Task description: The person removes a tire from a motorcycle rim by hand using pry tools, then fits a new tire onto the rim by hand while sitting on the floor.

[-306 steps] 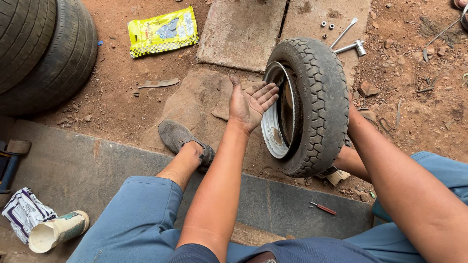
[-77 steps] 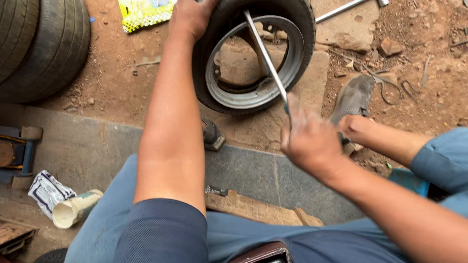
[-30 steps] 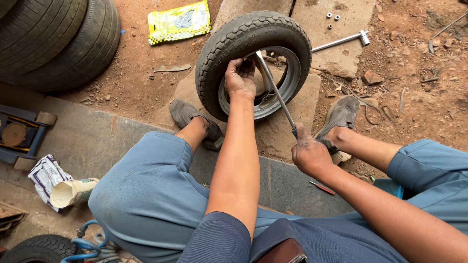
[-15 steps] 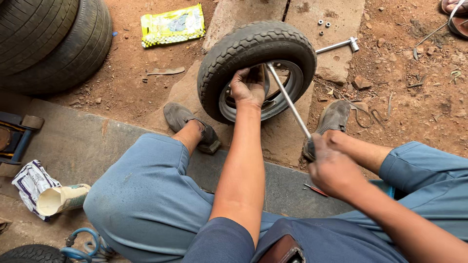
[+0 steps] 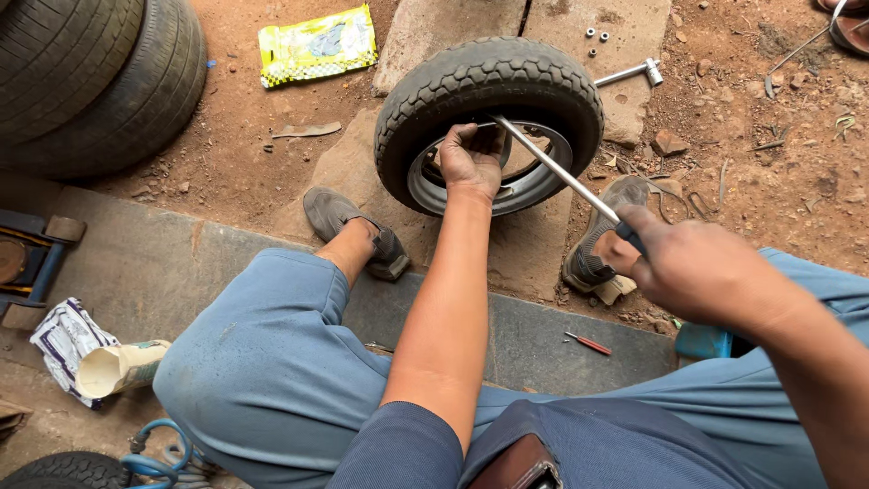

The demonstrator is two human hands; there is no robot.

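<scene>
Tire [image 5: 493, 77] upright on stone slab [image 5: 362, 172]; left hand [image 5: 471, 156] still grips rim, right hand [image 5: 697, 267] clenching metal bar [image 5: 554, 170], drawn back, bar levered lower.

A flat yellow packet [image 5: 318, 43] lies on the red dirt at about eleven o'clock, a crumpled rectangle with a blue-grey picture in its middle and dark print along the edges. At about eight o'clock, on the grey concrete near the left edge, a white bag [image 5: 60, 341] with dark print lies creased, and a pale cream pouch [image 5: 119, 367] touches it at its three o'clock side, its open mouth turned toward the bag.
</scene>
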